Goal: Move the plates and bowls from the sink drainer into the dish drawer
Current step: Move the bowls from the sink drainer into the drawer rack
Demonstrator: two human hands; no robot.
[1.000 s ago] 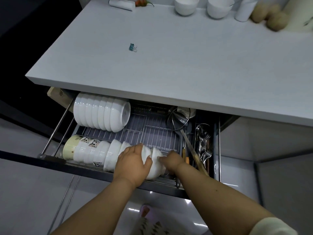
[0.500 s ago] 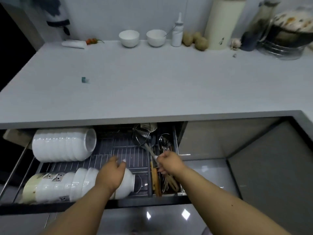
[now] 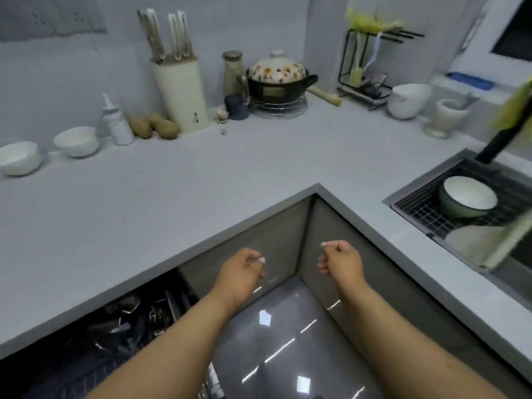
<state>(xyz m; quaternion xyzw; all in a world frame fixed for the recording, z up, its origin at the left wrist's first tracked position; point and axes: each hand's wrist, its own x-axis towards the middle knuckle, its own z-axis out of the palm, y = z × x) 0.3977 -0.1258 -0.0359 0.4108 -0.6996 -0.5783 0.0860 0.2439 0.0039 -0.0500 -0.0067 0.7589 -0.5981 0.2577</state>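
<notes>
My left hand (image 3: 243,270) and my right hand (image 3: 339,259) hang in front of the inner corner of the grey counter, both empty with fingers loosely curled. The sink drainer (image 3: 417,211) is at the right edge, a dark wire rack set in the sink. A green bowl with a white inside (image 3: 466,198) lies tilted in it, and a pale plate or bowl (image 3: 475,240) sits in front, partly blurred. The dish drawer (image 3: 129,315) shows only as a dark open corner at the lower left, with utensils dimly visible.
Two white bowls (image 3: 76,141) stand at the back left of the countertop (image 3: 172,191) beside a squeeze bottle, potatoes and a knife block (image 3: 180,87). A lidded pot (image 3: 276,79), a white bowl (image 3: 407,99) and a mortar stand further right. A black tap rises over the sink.
Both hands have left the bowls in the drawer and lifted away empty. The view has swung right, from the drawer to the counter corner and the sink drainer.
</notes>
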